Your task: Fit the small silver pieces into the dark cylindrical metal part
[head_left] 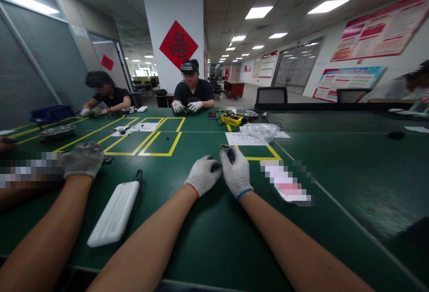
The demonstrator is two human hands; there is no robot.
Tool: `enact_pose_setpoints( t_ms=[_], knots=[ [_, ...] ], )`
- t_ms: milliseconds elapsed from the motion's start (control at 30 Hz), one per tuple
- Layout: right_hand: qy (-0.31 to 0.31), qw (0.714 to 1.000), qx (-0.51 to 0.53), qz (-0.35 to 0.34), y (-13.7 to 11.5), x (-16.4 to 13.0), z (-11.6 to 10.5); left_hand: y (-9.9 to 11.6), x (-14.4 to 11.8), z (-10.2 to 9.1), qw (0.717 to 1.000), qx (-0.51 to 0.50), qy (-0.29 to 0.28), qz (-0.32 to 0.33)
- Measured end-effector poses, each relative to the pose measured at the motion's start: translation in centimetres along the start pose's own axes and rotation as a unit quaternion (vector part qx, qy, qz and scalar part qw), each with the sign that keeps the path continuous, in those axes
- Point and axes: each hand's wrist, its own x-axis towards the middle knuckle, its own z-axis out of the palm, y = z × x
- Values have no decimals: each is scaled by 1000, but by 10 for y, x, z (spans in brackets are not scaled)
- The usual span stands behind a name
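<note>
A green table (214, 243) underlies the held part (225, 147); white pillar (172, 6) beyond.

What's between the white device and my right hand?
In the head view, your gloved left hand and its forearm come between the white device and your right hand; a black object sits beside the device.

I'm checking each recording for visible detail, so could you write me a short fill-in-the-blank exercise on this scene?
1. The glove cuff on the wearer's right hand is edged in ____.
2. The small part's open end shows above the wearer's ____ hand.
3. The white slab-shaped device lies to the ____ of the wearer's left hand.
4. The tape on the green table is ____.

Missing words: blue; right; left; yellow.
</note>
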Motion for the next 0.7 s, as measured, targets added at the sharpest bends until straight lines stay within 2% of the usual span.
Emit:
enact_pose_setpoints(
  t_ms=[167, 333, 500, 700],
  knots=[
    [-14, 1000, -7, -19, 3, -1, 0, -1, 0, 1, 1000, 0, 5, 11],
    [-19, 999, -24, -30, 4, 1, -1, 1, -1, 1, 999, 26, 20, 4],
    [-52, 997, -37, -50, 4, 0, -1, 2, -2, 4, 998, 56, 22, 4],
    [-59, 996, -32, -59, 3, -2, 0, 3, -3, 4, 998, 55, 25, -12]
  ],
)
